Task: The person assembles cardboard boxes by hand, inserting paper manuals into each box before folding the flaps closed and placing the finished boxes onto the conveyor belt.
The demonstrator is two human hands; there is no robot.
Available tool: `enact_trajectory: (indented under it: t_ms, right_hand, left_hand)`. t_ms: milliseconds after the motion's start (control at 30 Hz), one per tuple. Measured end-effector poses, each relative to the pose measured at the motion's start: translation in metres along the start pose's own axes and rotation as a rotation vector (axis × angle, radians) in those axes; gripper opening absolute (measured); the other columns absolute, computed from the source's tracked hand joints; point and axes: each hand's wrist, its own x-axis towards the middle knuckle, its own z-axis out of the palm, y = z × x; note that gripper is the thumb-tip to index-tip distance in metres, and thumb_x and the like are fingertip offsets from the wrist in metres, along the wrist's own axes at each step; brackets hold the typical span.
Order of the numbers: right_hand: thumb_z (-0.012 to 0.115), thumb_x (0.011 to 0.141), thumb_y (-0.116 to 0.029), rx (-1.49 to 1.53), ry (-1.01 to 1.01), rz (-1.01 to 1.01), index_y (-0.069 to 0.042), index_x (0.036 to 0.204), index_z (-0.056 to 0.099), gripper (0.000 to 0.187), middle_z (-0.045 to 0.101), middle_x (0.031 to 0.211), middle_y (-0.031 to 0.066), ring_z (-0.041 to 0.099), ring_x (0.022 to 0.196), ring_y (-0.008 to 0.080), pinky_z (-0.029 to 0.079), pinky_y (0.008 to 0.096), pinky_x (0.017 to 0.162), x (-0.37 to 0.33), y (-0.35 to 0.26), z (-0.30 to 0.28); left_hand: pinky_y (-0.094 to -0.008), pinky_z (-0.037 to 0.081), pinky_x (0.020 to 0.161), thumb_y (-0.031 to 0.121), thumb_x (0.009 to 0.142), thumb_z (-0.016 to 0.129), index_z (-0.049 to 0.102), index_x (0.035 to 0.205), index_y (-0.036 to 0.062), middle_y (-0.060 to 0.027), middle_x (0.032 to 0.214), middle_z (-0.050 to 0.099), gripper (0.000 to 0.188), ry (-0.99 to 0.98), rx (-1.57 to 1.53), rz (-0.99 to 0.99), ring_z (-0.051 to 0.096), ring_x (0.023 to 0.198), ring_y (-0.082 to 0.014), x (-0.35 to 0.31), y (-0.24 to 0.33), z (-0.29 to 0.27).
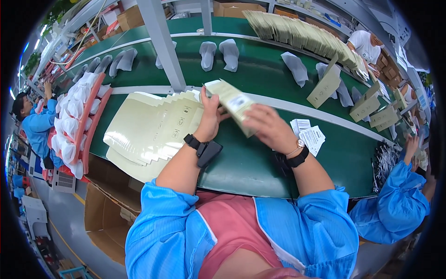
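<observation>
A narrow cream carton (228, 98) stands tilted between my two hands over the green bench, with a white-and-dark label on its upper face. My left hand (211, 114) grips its left side, thumb up near the far end. Round the near right end of the carton, my right hand (268, 126) is closed, slightly smeared by motion. Left of my left hand lies a fanned stack of flat cream cartons (153, 123) with small printed symbols. By my right wrist are white printed slips (312, 137), partly covered by a black wrist strap and arm.
Beyond a white rail, a green conveyor (260, 58) carries grey-wrapped items (229, 55) and upright cream cartons (324, 87). A metal post (160, 42) rises ahead. Red trays of white-wrapped items (83, 116) stand left. Co-workers in blue sleeves (395, 204) work on both sides.
</observation>
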Motion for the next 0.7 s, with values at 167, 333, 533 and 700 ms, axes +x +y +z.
enact_trajectory:
  t_ms: [167,333,533,700]
  right_hand:
    - [0.075,0.059,0.001,0.191,-0.229,0.131,-0.012,0.123,0.051,0.07,0.051,0.125,0.0111,0.044,0.12,0.0345,0.04,0.0408,0.1,-0.018,-0.003,-0.002]
    - [0.074,0.065,-0.001,0.15,-0.371,0.51,-0.012,0.12,0.055,0.059,0.051,0.125,0.0112,0.046,0.118,0.0338,0.042,0.0382,0.097,-0.049,0.009,-0.011]
    - [0.067,0.075,-0.002,0.354,-0.456,0.509,-0.006,0.103,0.062,0.029,0.059,0.114,0.0139,0.056,0.106,0.0319,0.045,0.0354,0.092,-0.069,0.032,-0.016]
    - [0.059,0.079,0.003,0.015,-0.448,0.652,-0.003,0.094,0.064,0.017,0.064,0.103,0.0139,0.061,0.097,0.0311,0.047,0.0368,0.09,-0.04,0.016,-0.032]
  left_hand:
    - [-0.0349,0.043,0.095,0.015,0.084,0.067,0.006,0.14,0.0024,-0.0149,0.127,0.042,0.084,0.111,0.254,0.031,0.05,0.113,-0.0234,0.012,-0.015,-0.017]
    - [-0.0336,0.045,0.092,0.014,0.082,0.068,0.016,0.135,0.0016,-0.0131,0.121,0.046,0.075,0.059,0.286,0.08,0.051,0.111,-0.021,0.014,-0.011,-0.021]
    - [-0.0333,0.045,0.093,0.013,0.08,0.072,0.02,0.133,0.0,-0.0127,0.12,0.048,0.076,0.002,0.287,0.124,0.052,0.111,-0.0208,0.008,-0.006,-0.016]
    - [-0.0334,0.044,0.093,0.014,0.077,0.075,0.025,0.133,0.0018,-0.0119,0.117,0.051,0.076,-0.04,0.336,0.166,0.053,0.111,-0.0207,-0.006,0.006,-0.005]
